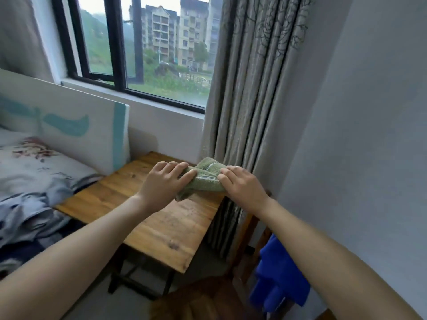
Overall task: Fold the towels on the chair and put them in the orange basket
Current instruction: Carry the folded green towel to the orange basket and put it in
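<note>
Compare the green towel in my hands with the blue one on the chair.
Colour: the green towel is olive; the blue towel is bright blue.
Pose: the green towel is bunched small; the blue towel hangs loose in long folds.
Hold: left hand and right hand grip the green towel over the table; the blue towel drapes untouched over the chair.
Both are cloth towels.

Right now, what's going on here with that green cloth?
A person is folding a green towel over a wooden table by the window. The left hand and the right hand each grip one end, with the cloth bunched between them. A blue towel hangs on the chair at the lower right, not yet folded.
</note>
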`<state>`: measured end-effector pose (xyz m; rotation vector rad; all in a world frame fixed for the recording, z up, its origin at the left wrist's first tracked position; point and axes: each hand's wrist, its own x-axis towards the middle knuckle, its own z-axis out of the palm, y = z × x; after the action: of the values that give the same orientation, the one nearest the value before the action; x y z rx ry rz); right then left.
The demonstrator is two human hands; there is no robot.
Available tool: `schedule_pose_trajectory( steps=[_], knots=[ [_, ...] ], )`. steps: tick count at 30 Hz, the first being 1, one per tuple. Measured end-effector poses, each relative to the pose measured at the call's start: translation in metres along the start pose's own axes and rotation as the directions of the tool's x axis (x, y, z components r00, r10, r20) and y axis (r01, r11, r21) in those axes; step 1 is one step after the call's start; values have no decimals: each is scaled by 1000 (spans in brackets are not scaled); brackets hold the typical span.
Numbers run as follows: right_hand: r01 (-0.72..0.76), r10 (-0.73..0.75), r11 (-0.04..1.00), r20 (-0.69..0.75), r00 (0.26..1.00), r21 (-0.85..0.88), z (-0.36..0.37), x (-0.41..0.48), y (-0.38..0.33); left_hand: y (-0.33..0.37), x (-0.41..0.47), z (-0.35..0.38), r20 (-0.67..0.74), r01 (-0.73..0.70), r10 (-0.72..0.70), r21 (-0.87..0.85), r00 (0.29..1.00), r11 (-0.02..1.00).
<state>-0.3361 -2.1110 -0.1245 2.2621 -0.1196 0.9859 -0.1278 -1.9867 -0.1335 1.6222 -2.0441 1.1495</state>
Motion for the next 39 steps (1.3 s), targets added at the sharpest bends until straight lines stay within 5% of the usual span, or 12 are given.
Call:
schedule_pose_trajectory(
  steps=[16,29,39],
  knots=[
    [336,-235,835,-269,934,435,49,213,-276,-134,-290,-167,201,335,-405,308,892,891],
    [593,-401,531,-438,805,605,34,335,-532,-160,-514,-308,202,522,-731,579,651,626],
    [665,-455,356,-501,737,656,81,379,-624,-188,-584,-314,256,552,-833,648,491,525]
  ],
)
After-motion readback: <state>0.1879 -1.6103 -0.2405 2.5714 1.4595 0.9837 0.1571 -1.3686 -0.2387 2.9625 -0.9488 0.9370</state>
